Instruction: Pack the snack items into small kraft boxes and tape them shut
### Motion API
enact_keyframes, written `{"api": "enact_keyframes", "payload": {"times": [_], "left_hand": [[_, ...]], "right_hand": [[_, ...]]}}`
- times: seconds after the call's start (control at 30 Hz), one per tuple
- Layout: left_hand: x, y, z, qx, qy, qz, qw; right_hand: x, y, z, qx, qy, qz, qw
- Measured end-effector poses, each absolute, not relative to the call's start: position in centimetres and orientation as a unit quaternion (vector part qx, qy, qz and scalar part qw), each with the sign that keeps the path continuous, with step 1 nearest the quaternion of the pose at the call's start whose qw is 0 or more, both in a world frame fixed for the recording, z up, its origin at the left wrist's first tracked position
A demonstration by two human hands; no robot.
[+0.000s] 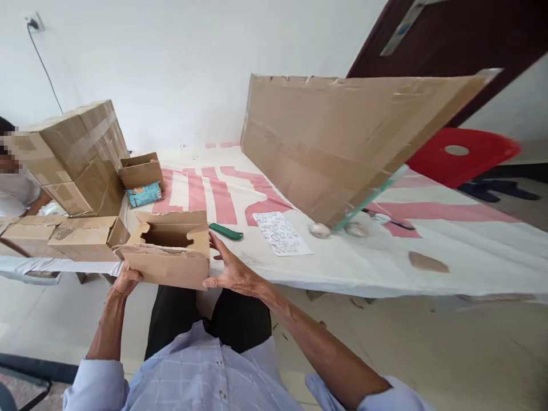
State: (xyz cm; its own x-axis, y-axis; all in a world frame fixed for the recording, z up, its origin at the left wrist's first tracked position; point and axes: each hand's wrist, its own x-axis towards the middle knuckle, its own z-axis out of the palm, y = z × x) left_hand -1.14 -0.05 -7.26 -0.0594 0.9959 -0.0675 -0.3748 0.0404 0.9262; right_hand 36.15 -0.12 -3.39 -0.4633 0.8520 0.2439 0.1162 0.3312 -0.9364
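- My left fingers (127, 278) grasp the cardboard box (171, 268) at its low left corner; my right fingers (222, 258) are spread, bracing its right end, thumb low.
- I hold it between them at the near edge of the table (342, 262), with the green tool (226, 231) just beyond my right fingers.
- I judge it light and dry, stiff along the walls but soft at the flaps, which could bend; the low end corners look the surest hold.
- It is plain brown, open-topped, with notched inner flaps and a ragged rim.
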Motion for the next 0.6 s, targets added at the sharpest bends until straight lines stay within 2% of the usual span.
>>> {"api": "enact_keyframes", "payload": {"times": [0.17,0.27,0.4,0.6], "left_hand": [[0.0,0.5,-6.9,0.459,0.454,0.529,0.551],[1.3,1.7,-7.2,0.493,0.492,0.521,0.494],[2.0,2.7,-8.4,0.473,0.581,0.534,0.392],[1.9,3.0,-9.0,0.497,0.609,0.512,0.347]], "right_hand": [[36.7,0.3,-6.0,-0.363,-0.671,0.508,0.399],[37.3,2.1,-7.1,-0.397,-0.642,0.509,0.415],[36.8,6.3,-7.7,-0.410,-0.635,0.487,0.438],[30.5,14.9,-8.0,-0.372,-0.645,0.501,0.440]]}}
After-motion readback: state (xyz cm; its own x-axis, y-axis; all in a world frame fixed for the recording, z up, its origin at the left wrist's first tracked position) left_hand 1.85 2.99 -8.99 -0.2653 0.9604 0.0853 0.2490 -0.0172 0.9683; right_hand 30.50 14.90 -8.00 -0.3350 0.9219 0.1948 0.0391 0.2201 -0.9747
